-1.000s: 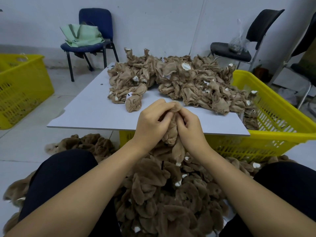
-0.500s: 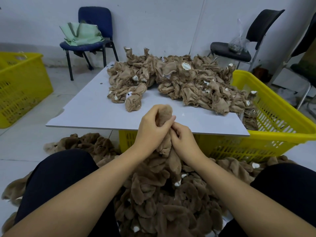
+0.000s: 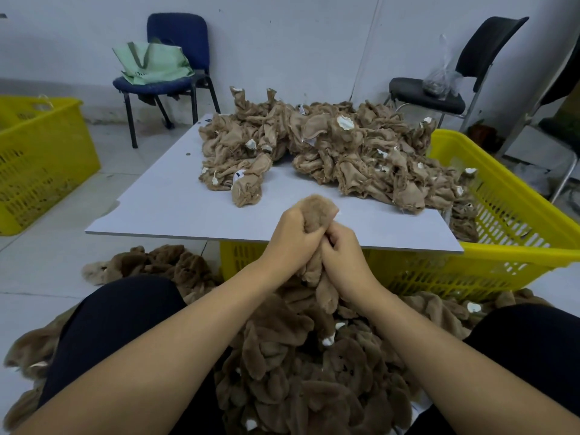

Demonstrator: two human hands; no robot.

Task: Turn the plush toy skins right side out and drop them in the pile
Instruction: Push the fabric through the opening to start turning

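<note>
gripping plush skin (image 3: 317,215), left hand (image 3: 290,243), right hand (image 3: 343,259)

Two bare forearms enter from bottom edge, no sleeves visible up to frame edge. Left hand (image 3: 290,243) and right hand (image 3: 346,259): no rings, no watch, no bracelets, no gloves showing. Nails hidden. Legs clad in dark navy, near-black trousers (image 3: 119,321), plain smooth fabric, no pattern or seams readable; both knees visible, one at each side of frame.
</note>
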